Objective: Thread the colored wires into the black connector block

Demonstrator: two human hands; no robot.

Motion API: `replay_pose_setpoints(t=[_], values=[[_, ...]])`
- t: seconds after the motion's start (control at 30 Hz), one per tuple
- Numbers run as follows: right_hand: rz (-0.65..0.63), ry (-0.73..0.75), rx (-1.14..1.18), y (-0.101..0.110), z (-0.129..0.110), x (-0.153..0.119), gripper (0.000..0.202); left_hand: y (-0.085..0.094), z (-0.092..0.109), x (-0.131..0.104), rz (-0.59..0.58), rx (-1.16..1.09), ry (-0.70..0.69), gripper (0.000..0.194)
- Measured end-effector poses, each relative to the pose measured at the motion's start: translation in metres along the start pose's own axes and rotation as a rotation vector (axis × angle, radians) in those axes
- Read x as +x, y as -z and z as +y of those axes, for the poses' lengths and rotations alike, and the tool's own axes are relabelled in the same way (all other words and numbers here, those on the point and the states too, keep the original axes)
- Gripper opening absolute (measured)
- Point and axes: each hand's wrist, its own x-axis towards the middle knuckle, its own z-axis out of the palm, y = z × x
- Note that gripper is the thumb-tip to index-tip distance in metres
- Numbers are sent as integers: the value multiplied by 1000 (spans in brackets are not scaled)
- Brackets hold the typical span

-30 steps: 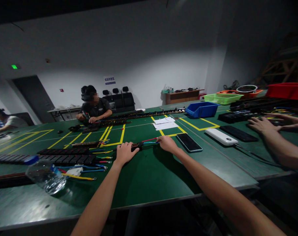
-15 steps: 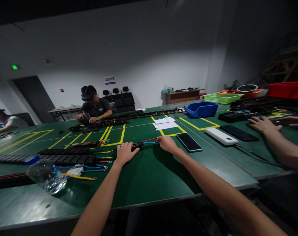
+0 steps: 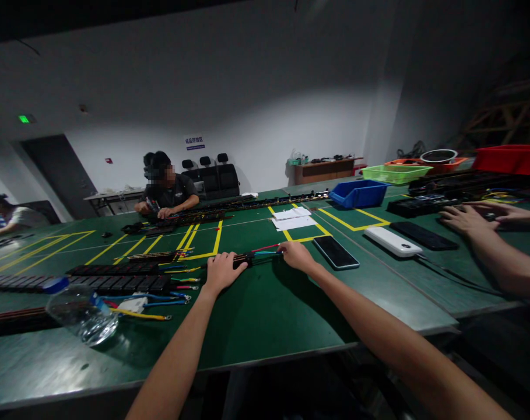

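My left hand (image 3: 223, 272) is closed over the end of a long black bar (image 3: 244, 260) with copper-coloured strips, close to the green table top. From that end, red and blue-green wires (image 3: 265, 252) run to the right. Their far ends are pinched in the fingers of my right hand (image 3: 296, 255), which partly hide them. To the left lie several similar black bars (image 3: 116, 284) with coloured wires ending in ring terminals. A smartphone (image 3: 336, 252) rests just right of my right hand.
A water bottle (image 3: 81, 314) leans at the front left. White papers (image 3: 294, 219), a blue bin (image 3: 359, 193) and a white power bank (image 3: 392, 242) with a cable are farther right. At the right edge, another person's hands (image 3: 470, 221) touch dark parts. Across the table a person (image 3: 171, 189) works.
My hands keep nearly the same place and grip. At the right, the other person's hands have moved closer together.
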Motion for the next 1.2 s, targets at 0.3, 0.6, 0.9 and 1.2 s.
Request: replay_pose_setpoints(t=[0.3, 0.6, 0.9, 1.2], values=[[231, 31, 90, 9, -3, 3, 37, -2, -1, 1, 4, -9, 0, 63], [-17, 5, -29, 3, 2, 3, 36, 1, -1, 1, -26, -29, -6, 65], [186, 19, 54, 7, -1, 4, 35, 0, 0, 0, 2, -17, 0, 64], [-34, 18, -24, 4, 2, 3, 37, 4, 1, 0, -33, -36, 3, 65]])
